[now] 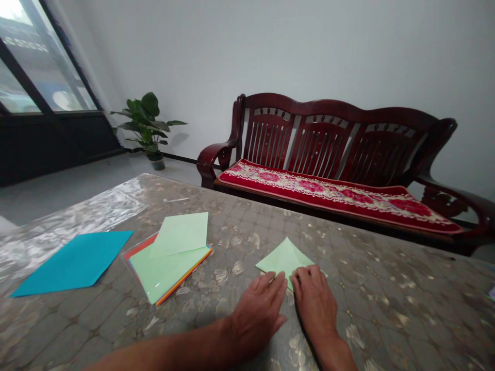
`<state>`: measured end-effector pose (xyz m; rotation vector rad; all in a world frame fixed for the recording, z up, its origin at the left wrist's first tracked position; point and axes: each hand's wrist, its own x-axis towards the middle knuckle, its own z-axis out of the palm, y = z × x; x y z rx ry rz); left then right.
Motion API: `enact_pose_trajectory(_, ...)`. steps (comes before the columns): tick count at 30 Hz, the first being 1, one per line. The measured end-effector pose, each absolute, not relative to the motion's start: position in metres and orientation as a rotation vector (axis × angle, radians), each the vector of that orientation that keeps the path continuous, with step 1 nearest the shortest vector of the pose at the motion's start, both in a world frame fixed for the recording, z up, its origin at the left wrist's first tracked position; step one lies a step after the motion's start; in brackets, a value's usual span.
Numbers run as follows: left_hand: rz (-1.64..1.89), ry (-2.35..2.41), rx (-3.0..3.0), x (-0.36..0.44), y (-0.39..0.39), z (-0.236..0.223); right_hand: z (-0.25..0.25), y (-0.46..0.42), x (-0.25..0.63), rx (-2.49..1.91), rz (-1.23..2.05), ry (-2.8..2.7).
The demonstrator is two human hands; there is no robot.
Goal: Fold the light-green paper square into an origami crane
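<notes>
A light green sheet of folding paper [286, 255] lies on the table with its far corner pointing away from me and creases across it. My left hand [260, 305] rests on its near left part, fingers stretched out flat and thumb apart. At the near right part, the curled fingers of my right hand [314, 296] press on the paper's edge; the thumb is mostly hidden. The two hands nearly meet at the fingertips and cover the paper's near side.
Left of my hands lies a pack of coloured paper [166, 275] with a loose light green sheet [181, 234] on top. Farther left is a blue sheet [77, 265]. A patterned cover spreads over the table [232, 309]. Beyond stand a wooden bench [320, 139] and a potted plant [149, 123].
</notes>
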<state>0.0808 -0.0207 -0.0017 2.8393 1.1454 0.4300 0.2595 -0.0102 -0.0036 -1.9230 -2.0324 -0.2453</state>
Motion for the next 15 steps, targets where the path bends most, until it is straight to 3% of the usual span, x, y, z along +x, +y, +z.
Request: enact_pose_trajectory(15,0.295,1.251,2.726,0.0761,-0.0200,-0.0070,-0.0069,-0.0101,0.2616,-1.857,-0.347,-2.061)
